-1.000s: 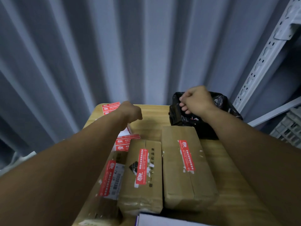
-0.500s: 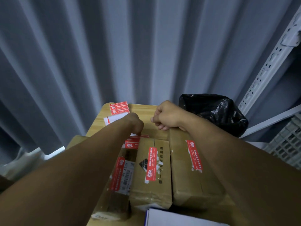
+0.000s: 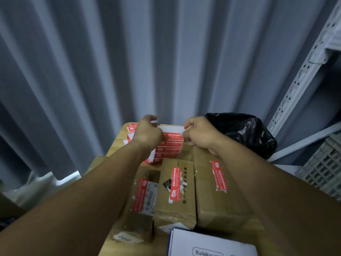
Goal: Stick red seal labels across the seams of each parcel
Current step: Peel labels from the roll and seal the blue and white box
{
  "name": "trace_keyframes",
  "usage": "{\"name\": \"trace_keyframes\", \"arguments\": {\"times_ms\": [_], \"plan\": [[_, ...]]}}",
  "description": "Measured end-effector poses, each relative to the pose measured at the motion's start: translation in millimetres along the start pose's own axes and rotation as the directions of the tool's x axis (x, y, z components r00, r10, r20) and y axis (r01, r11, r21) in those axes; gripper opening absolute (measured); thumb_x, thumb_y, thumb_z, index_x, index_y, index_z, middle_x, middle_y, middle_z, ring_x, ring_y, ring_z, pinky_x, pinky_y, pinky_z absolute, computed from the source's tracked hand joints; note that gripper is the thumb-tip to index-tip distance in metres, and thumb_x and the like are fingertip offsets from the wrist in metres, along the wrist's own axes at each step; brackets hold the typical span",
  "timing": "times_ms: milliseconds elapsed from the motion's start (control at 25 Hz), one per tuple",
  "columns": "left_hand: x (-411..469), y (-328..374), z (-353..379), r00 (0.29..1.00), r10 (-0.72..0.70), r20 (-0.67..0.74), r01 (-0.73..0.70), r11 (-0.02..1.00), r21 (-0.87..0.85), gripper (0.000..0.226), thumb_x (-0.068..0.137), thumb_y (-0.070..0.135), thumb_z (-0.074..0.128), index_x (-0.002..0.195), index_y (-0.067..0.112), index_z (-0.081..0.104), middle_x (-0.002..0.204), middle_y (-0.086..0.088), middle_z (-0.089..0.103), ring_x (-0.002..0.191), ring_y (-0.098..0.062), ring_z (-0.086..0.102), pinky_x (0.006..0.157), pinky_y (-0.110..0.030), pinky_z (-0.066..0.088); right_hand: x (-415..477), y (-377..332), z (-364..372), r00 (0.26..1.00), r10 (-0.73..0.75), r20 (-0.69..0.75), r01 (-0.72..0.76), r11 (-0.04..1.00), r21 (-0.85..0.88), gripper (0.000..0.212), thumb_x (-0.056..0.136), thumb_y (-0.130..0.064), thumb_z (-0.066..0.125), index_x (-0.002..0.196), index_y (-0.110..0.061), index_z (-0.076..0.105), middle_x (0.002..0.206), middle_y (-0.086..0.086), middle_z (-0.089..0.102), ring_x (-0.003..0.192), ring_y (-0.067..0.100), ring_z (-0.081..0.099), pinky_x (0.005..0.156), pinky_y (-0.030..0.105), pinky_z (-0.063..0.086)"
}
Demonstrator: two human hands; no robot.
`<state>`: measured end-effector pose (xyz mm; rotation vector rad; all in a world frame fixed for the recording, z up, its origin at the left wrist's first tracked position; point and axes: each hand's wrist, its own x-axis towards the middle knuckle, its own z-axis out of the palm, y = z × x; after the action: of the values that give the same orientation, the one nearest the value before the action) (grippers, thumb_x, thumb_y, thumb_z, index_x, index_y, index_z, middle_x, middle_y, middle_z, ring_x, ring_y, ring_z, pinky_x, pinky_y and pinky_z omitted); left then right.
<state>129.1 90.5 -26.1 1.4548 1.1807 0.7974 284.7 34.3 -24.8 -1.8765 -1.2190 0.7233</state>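
Both hands are up over the far end of the surface (image 3: 115, 147), sharing one sheet (image 3: 171, 134) of red labels (image 3: 172, 150).

Left hand (image 3: 147, 134): fingers curled round the sheet's left edge, which it hides from us. Right hand (image 3: 200, 134): thumb and forefinger pinch the top right corner at the bare white strip, other fingers folded. The sheet's lower end hangs near the far end of the middle parcel.

Nearer us three brown parcels lie side by side, touching: left parcel (image 3: 137, 223), middle parcel (image 3: 175, 211), right parcel (image 3: 212, 209). Each bears one stuck label (image 3: 175, 183) lengthwise on top; we cannot tell whether it spans a seam. Our left forearm covers the left parcel's outer side; the right forearm crosses the right parcel's outer edge.

Around:
- loose labels (image 3: 131, 127) at the far left corner, partly behind the left hand
- black bag (image 3: 243, 132) just beyond the right hand
- white box (image 3: 212, 243) against the parcels' near ends
- ribbed wall (image 3: 166, 52) behind
- shelf post (image 3: 302, 71) and grey crate (image 3: 324, 172) to the right
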Motion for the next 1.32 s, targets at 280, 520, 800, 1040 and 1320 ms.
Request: {"name": "trace_keyframes", "arguments": {"times_ms": [280,520,800,1040,1320], "plan": [[-13.5,1.1,-7.7,0.998,-0.056,-0.023,0.051,0.984,-0.173,0.052,0.088,0.008,0.072,0.135,0.015,0.05,0.124,-0.011,0.062,0.106,-0.033,0.066,0.093,-0.049,0.057,-22.7,-14.5,-2.4,0.997,-0.028,-0.072,0.04,0.986,0.162,0.022,0.09,0.003,0.065,0.11,-0.004,0.062,0.104,0.016,0.07,0.091,0.025,0.069,0.066,0.026,0.057],[-20.4,-0.1,-16.1,0.996,-0.077,-0.048,0.065,0.973,-0.222,0.019,0.099,0.014,0.06,0.118,0.01,0.06,0.109,-0.011,0.068,0.095,-0.029,0.07,0.078,-0.038,0.061,-33.3,-22.8,-0.9,0.996,-0.028,-0.08,0.041,0.986,0.165,0.023,0.091,-0.002,0.066,0.112,-0.007,0.06,0.105,0.01,0.068,0.096,0.023,0.068,0.076,0.032,0.059],[-25.7,4.7,-21.6,0.988,-0.148,-0.046,0.128,0.946,-0.299,0.011,0.093,0.011,0.065,0.096,0.0,0.069,0.085,-0.013,0.077,0.076,-0.028,0.076,0.071,-0.035,0.062,-43.6,-32.1,11.0,0.88,-0.465,-0.094,0.379,0.809,-0.448,0.026,0.089,-0.023,0.072,0.114,-0.026,0.069,0.119,-0.005,0.055,0.118,0.015,0.045,0.099,0.036,0.045],[-25.2,7.7,-26.2,0.985,-0.17,-0.019,0.156,0.937,-0.312,0.014,0.089,0.006,0.063,0.092,-0.006,0.07,0.085,-0.019,0.077,0.077,-0.033,0.076,0.077,-0.041,0.063,-45.1,-39.3,24.7,0.849,-0.528,-0.018,0.448,0.737,-0.506,0.024,0.09,-0.027,0.071,0.114,-0.03,0.072,0.108,-0.011,0.055,0.113,0.014,0.043,0.1,0.042,0.044],[-26.6,9.4,-30.3,0.977,-0.212,0.005,0.203,0.93,-0.307,0.016,0.089,0.005,0.056,0.093,-0.005,0.068,0.093,-0.022,0.076,0.084,-0.035,0.075,0.08,-0.043,0.062,-42.3,-37.6,30.0,0.807,-0.589,0.037,0.498,0.646,-0.579,0.024,0.092,-0.027,0.068,0.116,-0.027,0.072,0.11,-0.007,0.06,0.11,0.015,0.046,0.095,0.039,0.045]]}}
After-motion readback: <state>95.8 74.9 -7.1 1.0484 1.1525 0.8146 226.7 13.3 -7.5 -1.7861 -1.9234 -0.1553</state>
